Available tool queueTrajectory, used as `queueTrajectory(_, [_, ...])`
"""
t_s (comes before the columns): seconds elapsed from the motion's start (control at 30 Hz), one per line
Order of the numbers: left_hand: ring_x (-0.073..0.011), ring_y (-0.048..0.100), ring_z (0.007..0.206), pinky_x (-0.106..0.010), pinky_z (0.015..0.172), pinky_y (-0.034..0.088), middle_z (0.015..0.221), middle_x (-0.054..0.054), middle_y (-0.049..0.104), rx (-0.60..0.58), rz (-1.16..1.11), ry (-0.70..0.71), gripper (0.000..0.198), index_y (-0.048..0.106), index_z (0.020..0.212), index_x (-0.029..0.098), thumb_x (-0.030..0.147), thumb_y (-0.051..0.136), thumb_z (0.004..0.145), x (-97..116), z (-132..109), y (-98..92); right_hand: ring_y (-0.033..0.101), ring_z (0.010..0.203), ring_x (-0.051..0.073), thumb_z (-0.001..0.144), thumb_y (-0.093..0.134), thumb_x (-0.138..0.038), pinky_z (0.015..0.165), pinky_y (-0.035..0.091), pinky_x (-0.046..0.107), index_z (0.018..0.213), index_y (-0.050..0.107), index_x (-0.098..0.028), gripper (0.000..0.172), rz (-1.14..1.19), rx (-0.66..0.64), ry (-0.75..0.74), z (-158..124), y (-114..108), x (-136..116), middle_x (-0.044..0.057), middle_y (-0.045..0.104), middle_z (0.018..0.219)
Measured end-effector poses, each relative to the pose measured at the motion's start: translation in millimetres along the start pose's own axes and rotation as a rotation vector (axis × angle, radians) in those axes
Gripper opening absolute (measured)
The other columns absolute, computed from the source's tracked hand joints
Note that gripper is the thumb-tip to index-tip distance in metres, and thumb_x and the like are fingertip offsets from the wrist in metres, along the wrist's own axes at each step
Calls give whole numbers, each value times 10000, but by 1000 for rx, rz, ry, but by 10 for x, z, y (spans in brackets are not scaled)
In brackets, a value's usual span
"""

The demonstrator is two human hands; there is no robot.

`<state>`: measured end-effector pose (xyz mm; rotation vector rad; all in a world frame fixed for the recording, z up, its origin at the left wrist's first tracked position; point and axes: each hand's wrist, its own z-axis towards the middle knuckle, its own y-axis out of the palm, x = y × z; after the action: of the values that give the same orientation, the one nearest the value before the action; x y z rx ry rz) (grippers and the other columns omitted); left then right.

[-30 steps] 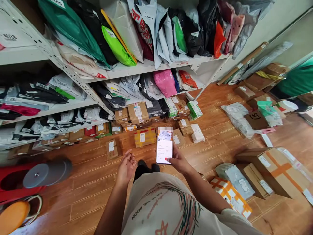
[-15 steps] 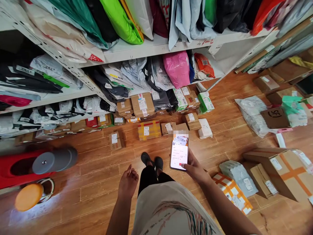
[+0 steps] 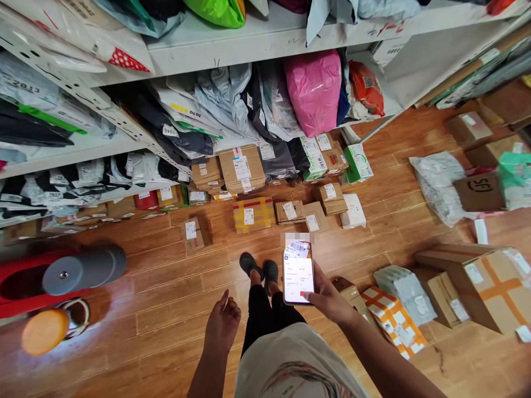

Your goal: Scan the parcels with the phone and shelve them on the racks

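Note:
A smartphone (image 3: 297,273) with a lit screen is gripped in my right hand (image 3: 326,293), the thumb lying on a red button low on the display. The screen shows a barcode picture above lines of text too small to read. My left hand (image 3: 224,320) hangs beside my leg, index finger stretched out and the others loosely bent, with nothing in it. Beyond the phone, a taped yellow and brown box (image 3: 254,214), a labelled flat carton (image 3: 289,211) and a white parcel (image 3: 353,211) lie on the wooden floor.
White shelving (image 3: 178,58) full of bagged parcels stands ahead, with a pink bag (image 3: 314,91) on its lower shelf. At right are a large carton (image 3: 477,287) and an orange-white box (image 3: 394,320). A grey-topped red object (image 3: 83,273) and an orange stool (image 3: 45,331) stand left.
The view has moved closer to the shelves. The phone sits slightly lower and further left in view, still in my right hand. My left index finger is now straighter.

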<state>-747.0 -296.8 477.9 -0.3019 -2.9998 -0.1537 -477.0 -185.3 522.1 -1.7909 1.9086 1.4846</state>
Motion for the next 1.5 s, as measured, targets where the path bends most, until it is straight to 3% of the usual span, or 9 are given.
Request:
queueTrajectory(0.23, [-88, 557, 560, -211, 510, 502, 708, -14, 562, -11, 20, -16, 184, 616, 991, 141, 68, 474, 901, 80, 34, 103, 472, 1294, 299, 806, 713, -136, 1045, 414, 518, 1392, 373, -348, 710, -5, 42, -4, 16, -10, -17, 54, 511, 1410])
queueTrajectory(0.5, [-92, 561, 564, -211, 524, 509, 703, -18, 565, -8, 42, -11, 197, 618, 994, 146, 67, 478, 879, 188, 95, 71, 444, 1320, 294, 808, 721, -148, 1083, 374, 513, 1391, 372, -344, 708, -9, 58, -9, 45, 68, 41, 46, 496, 1426])
queueTrajectory(0.73, [-91, 562, 563, -208, 519, 502, 702, -19, 567, -14, 37, -11, 190, 623, 977, 147, 68, 482, 876, 246, 52, 89, 511, 1249, 309, 823, 724, -177, 1015, 438, 502, 1380, 380, -327, 671, 1, -15, 16, 76, 216, -38, 63, 537, 1373])
queueTrajectory(0.93, [-94, 566, 585, -209, 529, 502, 731, -21, 572, -93, 60, 15, 199, 634, 1017, 154, 86, 516, 872, 236, -160, 184, 543, 1198, 294, 759, 785, -184, 983, 446, 466, 1343, 424, -323, 700, 50, -5, -6, -2, 300, -144, 56, 578, 1322])
queueTrajectory(1.17, [-136, 615, 772, -268, 670, 540, 939, -62, 644, -320, 295, 62, 316, 647, 1143, 200, 164, 621, 830, 63, -702, 297, 640, 1025, 263, 725, 769, -239, 808, 508, 370, 1244, 524, -300, 577, 192, 69, 70, -211, 360, -155, 44, 670, 1194])
queueTrajectory(1.3, [-223, 620, 982, -329, 738, 542, 1118, -116, 647, -455, 488, 87, 358, 654, 1147, 202, 243, 688, 794, -95, -1022, 183, 667, 953, 255, 713, 784, -328, 787, 517, 359, 1122, 595, -262, 456, 161, 24, 92, -279, 638, -64, 51, 705, 1116])
queueTrajectory(1.4, [-299, 597, 1107, -391, 780, 537, 1231, -146, 624, -572, 511, 90, 414, 641, 1182, 207, 430, 645, 833, -167, -1238, 25, 688, 875, 265, 735, 771, -425, 749, 528, 376, 1093, 606, -252, 431, 103, -36, 106, -323, 1009, 100, 57, 726, 1044])
queueTrajectory(1.5, [-337, 608, 1117, -435, 828, 519, 1255, -171, 625, -685, 460, 33, 570, 610, 1249, 193, 596, 541, 852, -102, -1457, -116, 694, 833, 287, 779, 711, -543, 714, 533, 401, 1061, 608, -243, 424, 23, -101, 98, -337, 1422, 300, 66, 731, 987])
